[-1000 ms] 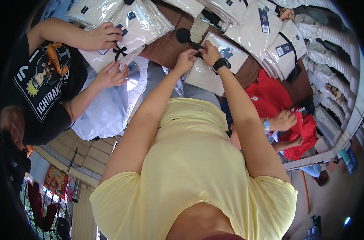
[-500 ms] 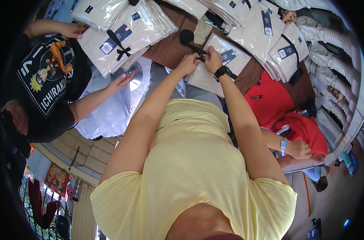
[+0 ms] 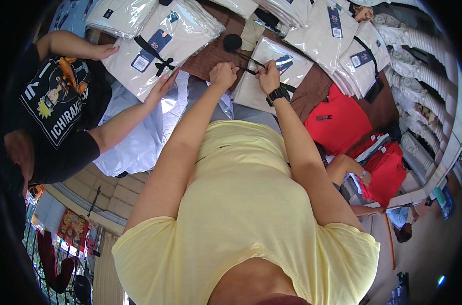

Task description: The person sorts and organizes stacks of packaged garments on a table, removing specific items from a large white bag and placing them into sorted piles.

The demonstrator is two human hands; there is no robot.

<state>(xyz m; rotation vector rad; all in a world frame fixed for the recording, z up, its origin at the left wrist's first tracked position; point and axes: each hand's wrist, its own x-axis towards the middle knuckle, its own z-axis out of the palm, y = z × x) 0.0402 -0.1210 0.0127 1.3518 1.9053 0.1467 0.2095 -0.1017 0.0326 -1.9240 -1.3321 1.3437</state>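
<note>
Both my hands are closed on a black ribbon that crosses a bundle of folded cream shirts in clear plastic. My left hand pinches one part of it at the bundle's left edge. Over the bundle, my right hand grips another part, and a black watch sits on that wrist. Just beyond, a roll of black ribbon lies on the brown cloth, its strand running toward my right hand. Whether the ribbon passes fully underneath the bundle is hidden.
At the left, a person in a black shirt has both hands on a bow-tied shirt stack. More packed shirts stand at the far right. A red garment lies nearer, beside another person's arm.
My hands have drawn apart, pulling the ribbon into strands between them. The left person's lower hand has come against the tied stack. At right, the other person's red cloth has shifted.
</note>
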